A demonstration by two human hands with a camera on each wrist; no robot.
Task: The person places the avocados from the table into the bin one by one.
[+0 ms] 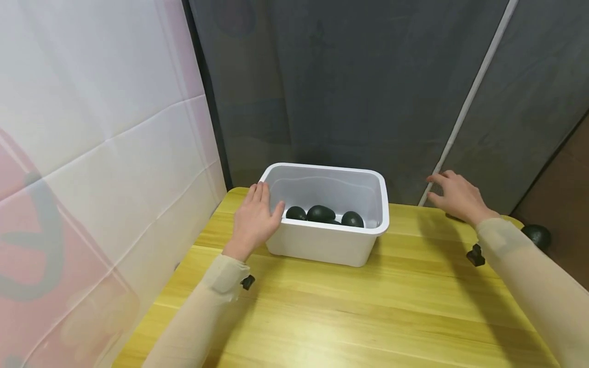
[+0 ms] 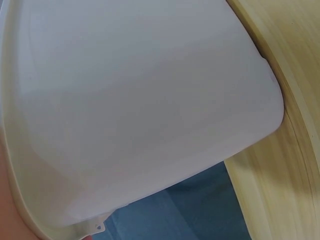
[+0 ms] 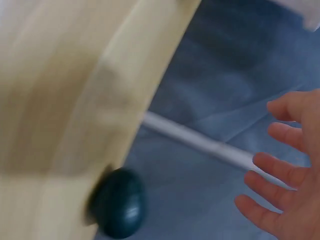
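Evenly and softly lit from above and in front in the head view; bright, no harsh glare. Faint shadows under both forearms on the yellow bench (image 1: 349, 306) and a soft one beside the white tub (image 1: 322, 240). Sharp at centre, with wide-angle bending of lines toward the edges. Very close and soft-focused in the left wrist view, almost washed out on the tub wall. Heavily motion-blurred in the right wrist view, right hand (image 3: 292, 170) and dark round object (image 3: 119, 202) both smeared.
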